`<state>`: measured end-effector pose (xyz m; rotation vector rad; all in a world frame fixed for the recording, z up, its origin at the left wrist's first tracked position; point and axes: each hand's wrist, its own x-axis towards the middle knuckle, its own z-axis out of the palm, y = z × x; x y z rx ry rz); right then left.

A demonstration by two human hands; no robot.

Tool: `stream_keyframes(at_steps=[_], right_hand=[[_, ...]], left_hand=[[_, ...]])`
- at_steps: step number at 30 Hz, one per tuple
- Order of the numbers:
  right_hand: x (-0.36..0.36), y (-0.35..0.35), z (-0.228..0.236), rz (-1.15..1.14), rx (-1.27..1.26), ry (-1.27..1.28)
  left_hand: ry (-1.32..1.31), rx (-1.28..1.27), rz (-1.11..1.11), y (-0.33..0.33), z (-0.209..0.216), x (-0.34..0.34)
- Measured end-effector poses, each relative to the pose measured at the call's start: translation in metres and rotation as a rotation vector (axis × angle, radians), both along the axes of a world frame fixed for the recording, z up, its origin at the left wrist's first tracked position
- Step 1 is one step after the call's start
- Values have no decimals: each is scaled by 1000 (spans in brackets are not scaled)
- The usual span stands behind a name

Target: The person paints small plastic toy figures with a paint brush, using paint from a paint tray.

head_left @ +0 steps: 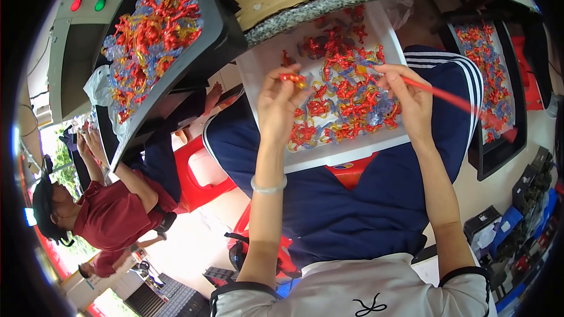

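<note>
My left hand (275,103) is raised over the left side of a white tray (311,160), thumb and fingers pinching a small red-and-yellow plastic figure (293,79). Over the tray's right side, my right hand (413,101) grips a thin tool with a long red handle (443,94). Its handle slants back past my wrist, smeared by motion, and its slim tip points left toward the figure, apart from it. What kind of tip it is cannot be made out. Loose red, yellow and clear-blue plastic figures (352,95) lie heaped in the tray, which rests across my lap.
A black bin (228,41) piled with similar figures stands at the upper left. Another black tray (499,161) of them sits at the right. A granite-edged bench (346,9) overhangs the tray's far end. A co-worker in a dark red shirt (117,208) sits at left.
</note>
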<state>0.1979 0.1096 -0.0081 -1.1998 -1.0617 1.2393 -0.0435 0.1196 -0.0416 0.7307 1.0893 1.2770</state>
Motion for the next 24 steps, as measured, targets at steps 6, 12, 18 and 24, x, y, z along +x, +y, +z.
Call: stream_keyframes(at_steps=[6, 12, 18, 24], right_hand=[[-25, -11, 3, 329, 200, -150], [-41, -19, -7, 401, 194, -102], [-34, -21, -7, 345, 78, 128], [-27, -14, -4, 392, 447, -298]], left_hand=[[-529, -104, -141, -52, 11, 30], [-540, -55, -146, -71, 16, 40], [-489, -38, -202, -76, 10, 32], [-372, 17, -192, -73, 10, 36]])
